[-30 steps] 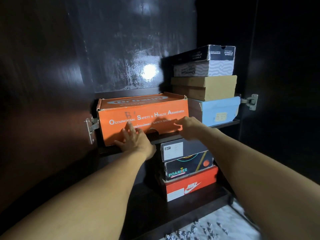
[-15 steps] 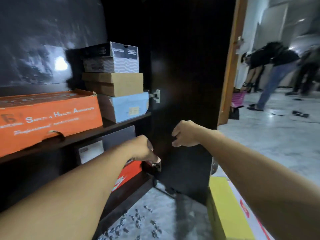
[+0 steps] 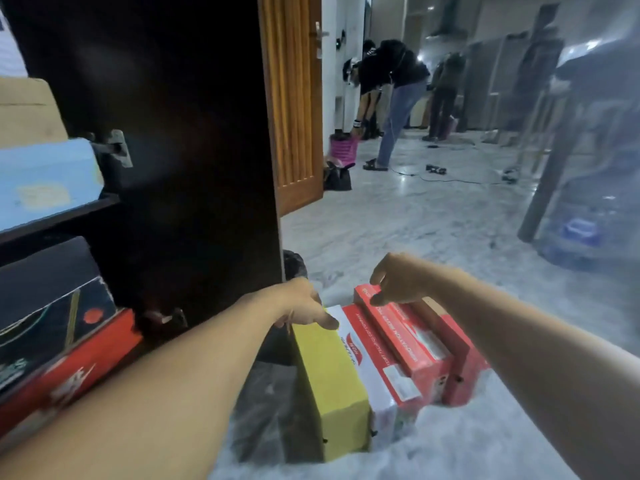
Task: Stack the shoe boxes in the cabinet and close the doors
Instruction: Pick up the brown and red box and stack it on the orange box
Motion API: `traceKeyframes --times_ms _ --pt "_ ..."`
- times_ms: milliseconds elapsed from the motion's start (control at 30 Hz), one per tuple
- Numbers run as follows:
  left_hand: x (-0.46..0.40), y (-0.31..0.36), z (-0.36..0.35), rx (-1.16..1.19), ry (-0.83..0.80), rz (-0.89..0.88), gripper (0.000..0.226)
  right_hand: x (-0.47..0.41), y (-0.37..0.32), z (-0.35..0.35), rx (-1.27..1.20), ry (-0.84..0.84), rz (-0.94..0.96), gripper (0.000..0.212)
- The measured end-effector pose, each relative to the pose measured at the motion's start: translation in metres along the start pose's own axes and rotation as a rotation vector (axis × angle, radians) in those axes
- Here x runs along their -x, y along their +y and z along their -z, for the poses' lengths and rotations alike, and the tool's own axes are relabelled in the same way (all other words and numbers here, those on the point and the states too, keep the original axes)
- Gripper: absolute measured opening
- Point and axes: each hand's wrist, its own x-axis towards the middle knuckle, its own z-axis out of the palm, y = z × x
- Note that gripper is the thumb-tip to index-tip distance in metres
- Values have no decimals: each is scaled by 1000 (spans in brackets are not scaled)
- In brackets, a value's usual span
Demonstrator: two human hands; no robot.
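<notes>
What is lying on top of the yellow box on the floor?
A smaller red box lies on the yellow box's white-and-red lid. The left hand covers the lid's far corner; the contents cannot be seen.

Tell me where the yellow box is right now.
In the head view the yellow box stands on the floor, low and centre, just right of the open cabinet door, with red boxes against its right side.
</notes>
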Motion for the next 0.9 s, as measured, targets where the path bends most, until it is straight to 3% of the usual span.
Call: traceKeyframes --times_ms 67,133,300,467,567,633,800,900 --pt "-20 12 -22 14 -23 -41 50 -1 32 -14 49 -33 -47 50" --pt "-44 21 -46 27 -30 -65 20 2 60 -27 75 -57 -92 48" --pt "-95 40 -99 54 -72 -80 37 10 126 -65 22 -77 -264 41" --pt "-144 59 -133 95 -57 -105 19 -1 184 -107 -97 17 -470 59" --pt "-183 68 -146 111 -36 -106 64 -17 206 -134 -211 29 -563 92" --pt "-207 74 -153 145 -24 -103 70 -25 216 -152 -272 73 -594 108" --pt "-256 86 -162 168 81 -84 74 -29 240 -182 -323 312 -583 80" --pt "-278 92 -164 135 137 -66 75 -25 261 -184 -390 348 -578 74"
